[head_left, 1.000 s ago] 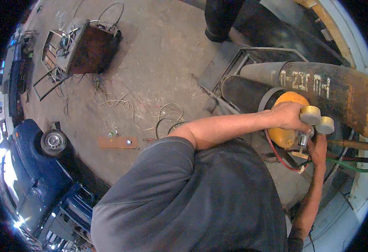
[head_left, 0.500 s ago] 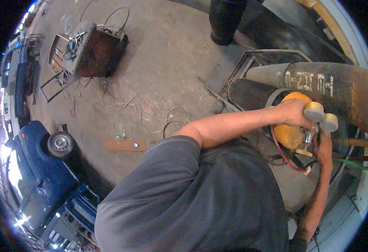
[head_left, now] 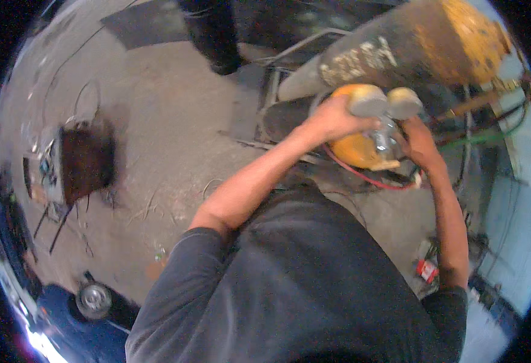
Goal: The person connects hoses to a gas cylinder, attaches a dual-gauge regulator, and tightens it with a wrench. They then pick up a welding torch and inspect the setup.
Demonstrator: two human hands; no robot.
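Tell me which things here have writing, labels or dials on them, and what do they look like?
Big gas cylinder: lying at the top right, dark grey and rusty yellow, pale painted markings on its side.
Two round gauges: above the yellow cylinder top, pale discs by the left hand and right hand.
Small red packet: on the floor, lower right.

the gas cylinder top (head_left: 353, 148) is orange-yellow, its two gauges (head_left: 386, 103) pale cream, the hose (head_left: 362, 175) red, the shirt (head_left: 302, 278) dark grey.
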